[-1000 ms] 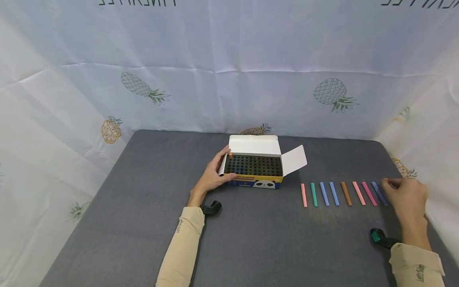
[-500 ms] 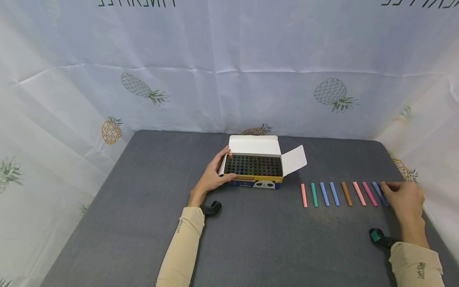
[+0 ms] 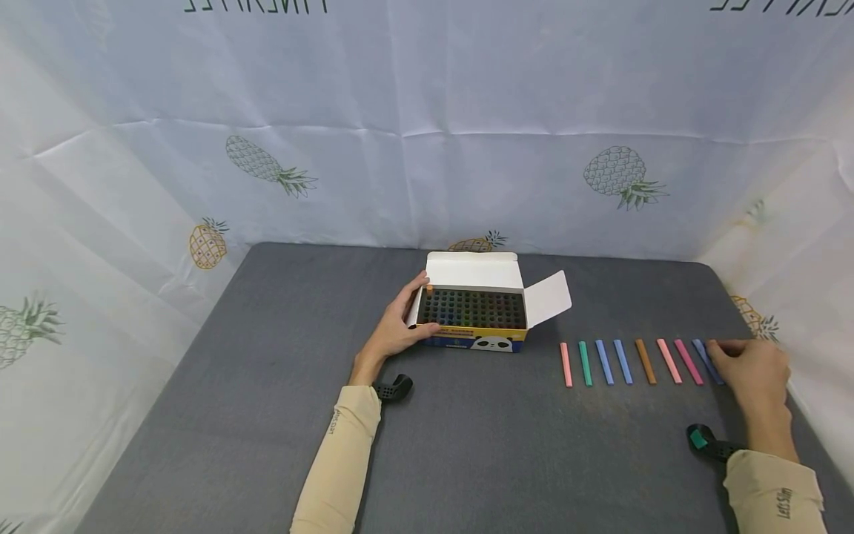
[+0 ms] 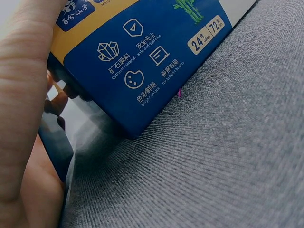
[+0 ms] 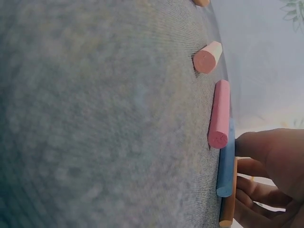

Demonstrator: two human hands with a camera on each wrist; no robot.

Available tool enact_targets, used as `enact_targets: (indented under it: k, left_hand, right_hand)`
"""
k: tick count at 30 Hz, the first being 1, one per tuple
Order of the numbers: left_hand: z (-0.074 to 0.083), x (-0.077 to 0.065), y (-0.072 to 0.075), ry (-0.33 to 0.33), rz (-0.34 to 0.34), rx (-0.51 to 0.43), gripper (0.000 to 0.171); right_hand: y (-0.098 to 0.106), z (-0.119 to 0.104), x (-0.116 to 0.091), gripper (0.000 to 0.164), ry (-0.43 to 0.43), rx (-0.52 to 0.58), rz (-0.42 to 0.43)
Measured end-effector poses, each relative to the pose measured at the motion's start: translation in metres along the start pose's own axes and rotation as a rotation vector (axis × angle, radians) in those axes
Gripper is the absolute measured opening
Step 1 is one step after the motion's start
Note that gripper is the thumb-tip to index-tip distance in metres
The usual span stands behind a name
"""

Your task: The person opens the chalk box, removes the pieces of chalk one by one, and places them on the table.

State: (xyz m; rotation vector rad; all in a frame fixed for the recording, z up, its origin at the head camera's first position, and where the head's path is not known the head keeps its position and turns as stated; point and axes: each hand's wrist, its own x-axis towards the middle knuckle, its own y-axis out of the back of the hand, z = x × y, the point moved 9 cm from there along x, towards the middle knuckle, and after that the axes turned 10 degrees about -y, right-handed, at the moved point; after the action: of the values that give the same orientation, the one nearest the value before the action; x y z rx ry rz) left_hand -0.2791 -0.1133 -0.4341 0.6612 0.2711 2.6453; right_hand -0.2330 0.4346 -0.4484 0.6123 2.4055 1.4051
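An open chalk box [image 3: 474,338], yellow and blue with a panda print, stands mid-table, its white flaps raised. My left hand [image 3: 391,326] grips its left end, thumb along the front; the left wrist view shows the blue box front [image 4: 142,66] close by. One orange chalk stick [image 3: 430,289] pokes up from the holed insert at the back left corner. At the right end of a chalk row, my right hand [image 3: 754,371] pinches an orange-brown chalk stick [image 5: 228,211] down on the table, right beside a blue chalk stick [image 5: 226,171]. In the head view my hand hides it.
Left of the blue stick the row continues: a magenta chalk [image 3: 688,362], a pink chalk [image 3: 669,361], a brown chalk [image 3: 645,361], blue ones, a green chalk [image 3: 584,363] and a pink one. A pineapple-print curtain [image 3: 427,185] hangs behind the grey table [image 3: 494,452].
My right hand has shifted slightly left and nearer, closer to the blue chalk, and has stayed there for the last half second. My left hand and the box have not moved.
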Motion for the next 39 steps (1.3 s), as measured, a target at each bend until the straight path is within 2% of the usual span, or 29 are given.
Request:
enact_targets:
  k: [4,7,20,24,32,39]
  left_hand:
    - [0.001,0.000,-0.001,-0.004,-0.002,0.001,0.093]
    - [0.002,0.000,-0.001,-0.002,0.002,0.000,0.094]
    - [0.001,0.000,0.000,0.013,0.008,0.000,0.094]
    - [-0.001,0.000,0.000,0.013,0.009,-0.004,0.094]
    - [0.000,0.000,0.000,0.004,0.007,-0.004,0.090]
    - [0.003,0.000,0.000,0.008,0.005,0.011,0.089]
  right_hand:
    - [0.001,0.003,0.000,0.047,-0.038,0.011,-0.018]
    - [0.003,0.000,-0.001,0.048,-0.036,0.022,-0.006]
    - [0.025,-0.039,-0.007,0.037,0.091,0.127,0.179]
    - [0.033,-0.059,-0.013,0.037,0.111,0.202,0.193]
    - [0.046,-0.111,-0.038,0.026,0.262,0.386,0.272]
    - [0.044,-0.157,-0.058,0.022,0.371,0.453,0.282]
